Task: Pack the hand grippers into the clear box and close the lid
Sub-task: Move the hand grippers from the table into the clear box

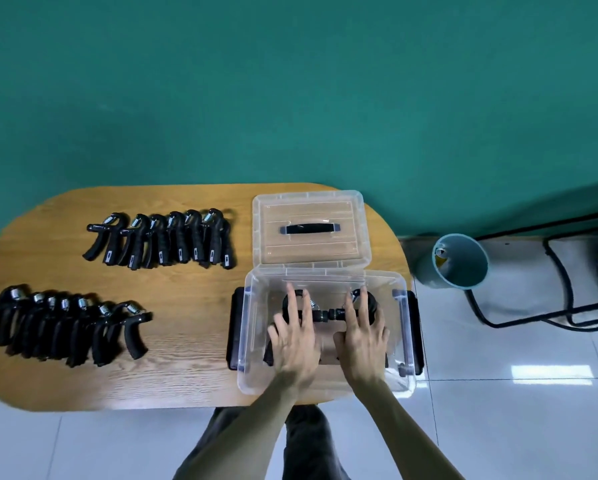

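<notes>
Both hands, left hand (294,336) and right hand (363,336), press flat with straight fingers on hand grippers (325,313) inside the clear box (252,327).

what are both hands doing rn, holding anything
Left hand: open, fingers spread flat on a hand gripper in the box.
Right hand: open, fingers flat on another gripper.
</notes>
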`<state>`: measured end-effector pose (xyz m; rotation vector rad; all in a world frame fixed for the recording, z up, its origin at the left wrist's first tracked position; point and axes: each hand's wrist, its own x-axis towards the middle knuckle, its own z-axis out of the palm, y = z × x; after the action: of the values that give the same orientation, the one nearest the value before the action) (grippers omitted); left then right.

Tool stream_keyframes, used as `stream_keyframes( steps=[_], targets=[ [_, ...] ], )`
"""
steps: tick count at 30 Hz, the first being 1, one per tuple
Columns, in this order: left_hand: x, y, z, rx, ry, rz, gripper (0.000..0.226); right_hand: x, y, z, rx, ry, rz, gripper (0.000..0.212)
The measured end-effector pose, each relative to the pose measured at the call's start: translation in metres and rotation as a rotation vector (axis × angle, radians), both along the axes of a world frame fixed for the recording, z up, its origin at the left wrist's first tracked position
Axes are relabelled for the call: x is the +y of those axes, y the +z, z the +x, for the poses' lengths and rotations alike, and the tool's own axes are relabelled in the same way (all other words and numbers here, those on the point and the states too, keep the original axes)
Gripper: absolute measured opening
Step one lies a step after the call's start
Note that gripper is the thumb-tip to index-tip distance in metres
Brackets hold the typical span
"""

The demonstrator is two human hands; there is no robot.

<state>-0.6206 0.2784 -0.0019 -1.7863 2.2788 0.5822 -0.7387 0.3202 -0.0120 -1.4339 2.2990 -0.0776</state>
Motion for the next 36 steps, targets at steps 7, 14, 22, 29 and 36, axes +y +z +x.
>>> stream_keyframes(
  steps=[7,14,22,29,36],
  targets=[
    [-0.006,-0.032,-0.002,-0.039,0.01,0.032,0.085,-0.005,-0.037,-0.007,-0.054,0.062,0.04,0.089],
    [-0.012,-0.067,-0.004,-0.032,0.074,0.063,0.085,-0.01,-0.069,-0.01,-0.125,0.065,0.017,0.091],
    [-0.016,-0.112,-0.005,-0.026,0.113,0.186,0.086,-0.013,-0.113,-0.013,-0.161,0.104,0.077,0.083],
    [-0.015,-0.134,-0.01,-0.022,0.13,0.21,0.095,-0.008,-0.138,-0.013,-0.163,0.108,0.104,0.093],
    [-0.013,-0.138,-0.013,-0.034,0.122,0.247,0.096,-0.005,-0.149,-0.009,-0.104,0.14,0.111,0.101]
  ],
)
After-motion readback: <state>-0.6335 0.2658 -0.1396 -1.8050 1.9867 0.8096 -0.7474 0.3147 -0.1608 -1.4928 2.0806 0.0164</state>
